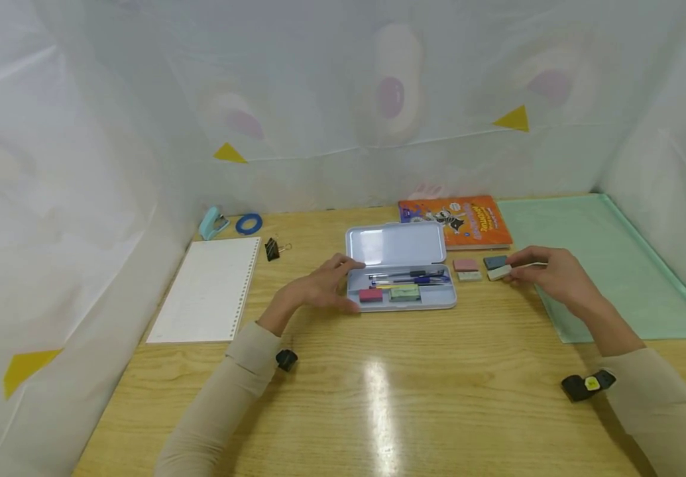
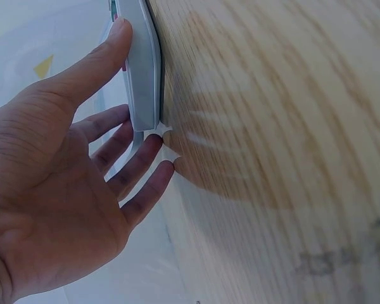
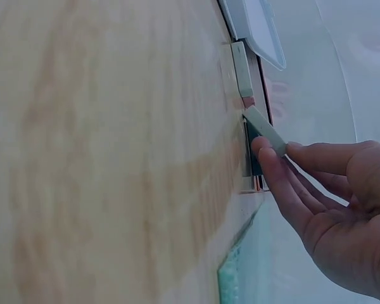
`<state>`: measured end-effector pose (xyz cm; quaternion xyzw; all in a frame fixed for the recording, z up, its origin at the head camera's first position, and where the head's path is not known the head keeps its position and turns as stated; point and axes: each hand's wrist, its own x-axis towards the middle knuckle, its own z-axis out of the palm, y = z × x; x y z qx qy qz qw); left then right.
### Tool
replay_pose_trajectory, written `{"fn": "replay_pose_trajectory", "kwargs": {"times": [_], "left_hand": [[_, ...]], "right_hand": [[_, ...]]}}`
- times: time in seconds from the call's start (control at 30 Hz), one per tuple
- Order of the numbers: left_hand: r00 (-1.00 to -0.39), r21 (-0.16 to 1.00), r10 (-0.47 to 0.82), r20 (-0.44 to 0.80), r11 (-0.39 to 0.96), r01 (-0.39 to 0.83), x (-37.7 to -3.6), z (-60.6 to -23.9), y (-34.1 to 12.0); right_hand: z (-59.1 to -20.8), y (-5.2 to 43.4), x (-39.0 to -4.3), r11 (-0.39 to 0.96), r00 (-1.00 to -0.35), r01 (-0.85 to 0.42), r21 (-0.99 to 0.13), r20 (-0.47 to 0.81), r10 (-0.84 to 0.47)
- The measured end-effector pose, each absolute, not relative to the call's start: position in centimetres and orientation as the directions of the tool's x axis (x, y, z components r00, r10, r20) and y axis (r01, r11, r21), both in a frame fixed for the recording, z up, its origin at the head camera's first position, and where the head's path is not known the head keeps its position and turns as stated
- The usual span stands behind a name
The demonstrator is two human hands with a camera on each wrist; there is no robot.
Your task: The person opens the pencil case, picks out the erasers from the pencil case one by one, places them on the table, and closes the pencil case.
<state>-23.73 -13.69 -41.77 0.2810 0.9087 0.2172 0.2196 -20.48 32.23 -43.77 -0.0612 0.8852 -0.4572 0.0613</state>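
The left hand (image 1: 319,289) rests with spread, straight fingers against the left end of the open pencil case (image 1: 401,268), while just to the right of the case, past two other erasers, the right hand (image 1: 548,273) pinches a white eraser (image 1: 500,272) by its end.

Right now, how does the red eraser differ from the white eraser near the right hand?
The red eraser lies flat inside the open pencil case, untouched. The white eraser is outside the case, on the table, pinched and tilted by the right hand. Both are small rectangular blocks.
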Motion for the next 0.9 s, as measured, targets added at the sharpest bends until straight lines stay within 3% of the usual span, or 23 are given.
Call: {"fn": "replay_pose_trajectory", "kwargs": {"times": [0.47,0.67,0.9], "left_hand": [[-0.748,0.502,0.600,-0.283,0.757,0.418,-23.6,-41.7,-13.5],[-0.746,0.503,0.605,-0.278,0.753,0.423,-23.7,-41.9,-13.6],[-0.750,0.500,0.598,-0.284,0.759,0.416,-23.6,-41.7,-13.5]], "right_hand": [[-43.4,33.2,-19.9,0.660,-0.987,-0.072,-0.747,-0.042,-0.154],[-42.9,32.1,-19.6,0.580,-0.981,-0.128,-0.804,0.019,-0.191],[-41.9,27.4,-19.8,0.517,-0.962,-0.175,-0.838,0.033,-0.273]]}}
